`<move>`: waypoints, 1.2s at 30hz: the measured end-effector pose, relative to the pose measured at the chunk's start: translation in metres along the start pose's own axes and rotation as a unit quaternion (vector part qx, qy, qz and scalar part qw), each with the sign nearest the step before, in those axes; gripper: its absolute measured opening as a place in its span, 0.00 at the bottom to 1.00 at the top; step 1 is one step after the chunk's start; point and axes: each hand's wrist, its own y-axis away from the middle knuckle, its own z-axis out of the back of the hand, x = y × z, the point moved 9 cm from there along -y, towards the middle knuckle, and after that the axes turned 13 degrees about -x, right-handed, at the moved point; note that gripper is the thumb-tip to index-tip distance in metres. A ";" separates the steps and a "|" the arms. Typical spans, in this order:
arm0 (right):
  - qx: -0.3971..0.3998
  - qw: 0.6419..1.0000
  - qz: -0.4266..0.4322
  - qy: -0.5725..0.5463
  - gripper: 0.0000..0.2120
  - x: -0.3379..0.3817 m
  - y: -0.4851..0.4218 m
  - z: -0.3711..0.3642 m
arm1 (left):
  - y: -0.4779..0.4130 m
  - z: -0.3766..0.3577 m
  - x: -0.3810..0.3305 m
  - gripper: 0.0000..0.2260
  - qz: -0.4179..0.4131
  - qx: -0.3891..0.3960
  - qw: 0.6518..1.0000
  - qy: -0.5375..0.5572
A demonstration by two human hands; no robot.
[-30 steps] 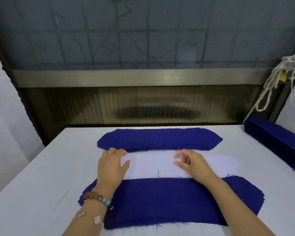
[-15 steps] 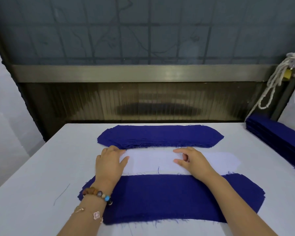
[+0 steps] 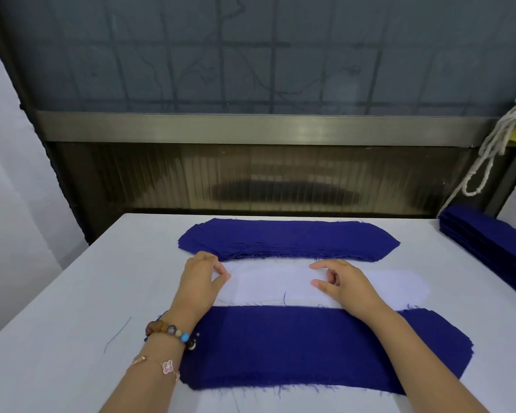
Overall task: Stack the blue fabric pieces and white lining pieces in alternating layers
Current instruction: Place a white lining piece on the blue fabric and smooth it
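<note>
A stack of white lining pieces [image 3: 274, 286] lies across the middle of the white table [image 3: 72, 308]. Beyond it sits a stack of blue fabric pieces [image 3: 289, 239] with rounded ends. A wider blue stack [image 3: 295, 347] lies nearest me, under my forearms. My left hand [image 3: 201, 281], with a bead bracelet on its wrist, curls its fingers and thumb at the left end of the top white lining piece. My right hand [image 3: 344, 283] pinches at the same piece near its middle, forefinger and thumb on the cloth and the other fingers curled.
A tall pile of blue fabric [image 3: 489, 242] runs along the table's right edge. A white rope [image 3: 489, 150] hangs at the back right. A dark window wall closes the far side. A loose thread [image 3: 116, 335] lies on the table at the left.
Both hands lay flat on the white lining before. Their fingers have now curled and drawn together on its top piece. The view has tilted down slightly.
</note>
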 end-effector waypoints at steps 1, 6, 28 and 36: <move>0.000 1.000 -0.001 -0.001 0.14 0.000 0.000 0.000 | 0.000 0.000 -0.001 0.05 0.001 0.001 1.000 0.017; 0.002 1.000 -0.001 0.004 0.14 0.001 0.000 0.000 | -0.005 0.021 -0.003 0.06 0.028 -0.075 0.994 0.080; 0.048 0.998 -0.022 0.028 0.17 -0.010 -0.008 -0.005 | -0.004 0.010 0.047 0.06 0.201 -0.022 0.923 0.327; 0.044 0.995 -0.041 0.076 0.07 -0.032 -0.018 0.022 | -0.003 0.010 0.045 0.03 0.193 -0.031 0.926 0.322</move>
